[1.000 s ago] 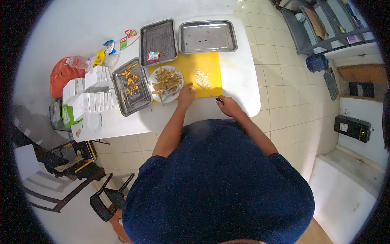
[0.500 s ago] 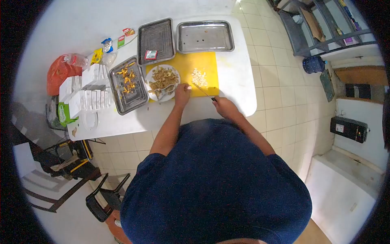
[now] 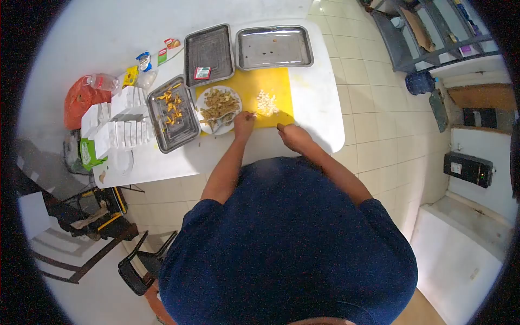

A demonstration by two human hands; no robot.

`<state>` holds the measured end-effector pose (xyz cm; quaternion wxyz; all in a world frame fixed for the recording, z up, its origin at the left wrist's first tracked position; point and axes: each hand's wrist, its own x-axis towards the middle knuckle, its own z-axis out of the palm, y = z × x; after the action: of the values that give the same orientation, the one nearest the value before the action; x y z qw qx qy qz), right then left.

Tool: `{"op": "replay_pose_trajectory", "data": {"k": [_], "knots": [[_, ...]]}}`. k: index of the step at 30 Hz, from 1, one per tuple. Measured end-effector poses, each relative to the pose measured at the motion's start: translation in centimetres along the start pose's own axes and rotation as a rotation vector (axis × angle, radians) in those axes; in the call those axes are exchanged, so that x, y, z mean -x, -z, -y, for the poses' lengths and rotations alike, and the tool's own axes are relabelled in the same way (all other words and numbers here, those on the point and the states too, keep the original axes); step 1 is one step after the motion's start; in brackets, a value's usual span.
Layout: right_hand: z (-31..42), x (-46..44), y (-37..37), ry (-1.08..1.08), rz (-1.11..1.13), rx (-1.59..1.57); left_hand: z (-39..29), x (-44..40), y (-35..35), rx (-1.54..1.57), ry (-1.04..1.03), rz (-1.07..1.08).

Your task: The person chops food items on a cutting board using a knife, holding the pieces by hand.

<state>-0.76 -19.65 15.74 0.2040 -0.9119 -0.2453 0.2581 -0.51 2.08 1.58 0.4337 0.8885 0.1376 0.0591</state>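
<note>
My right hand (image 3: 293, 135) is closed on the handle of a knife at the near edge of the yellow cutting board (image 3: 283, 86); the blade is hard to make out. Close to the right rim of a white plate (image 3: 200, 99), my left hand (image 3: 244, 122) has its fingers pressed together, and what they hold, if anything, is too small to name. Chopped pale pieces (image 3: 266, 103) lie in a pile on the board, beyond and between my hands. The plate bears brown chopped food (image 3: 219, 101) and a spoon.
A tray with orange strips (image 3: 157, 127) stands left of the plate. Behind are a dark tray (image 3: 208, 50) with a red packet and a shiny tray (image 3: 274, 60). White boxes (image 3: 125, 134), a bottle (image 3: 104, 82) and a red bag (image 3: 78, 106) are at left. A person's arm shows at lower left.
The knife blade, visible earlier pointing at the pale pieces, no longer shows clearly. My right hand has shifted slightly left and turned. My left hand stays beside the plate.
</note>
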Motion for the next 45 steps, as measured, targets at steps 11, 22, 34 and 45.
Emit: {"op": "replay_pose_trajectory", "data": {"k": [11,22,34,45], "knots": [[0.3,0.2,-1.3,-0.041,0.002,0.093,-0.9,0.4,0.1,-0.038,-0.095,0.002],[0.1,0.4,-2.1,-0.057,-0.044,0.053,-0.6,0.4,-0.3,-0.05,-0.233,0.024],[-0.5,0.5,-2.9,-0.055,-0.078,0.043,-0.9,0.4,0.5,-0.113,-0.078,0.021],[0.3,0.0,-2.4,-0.032,-0.025,0.05,0.0,0.1,-0.1,-0.038,-0.03,0.005]]}}
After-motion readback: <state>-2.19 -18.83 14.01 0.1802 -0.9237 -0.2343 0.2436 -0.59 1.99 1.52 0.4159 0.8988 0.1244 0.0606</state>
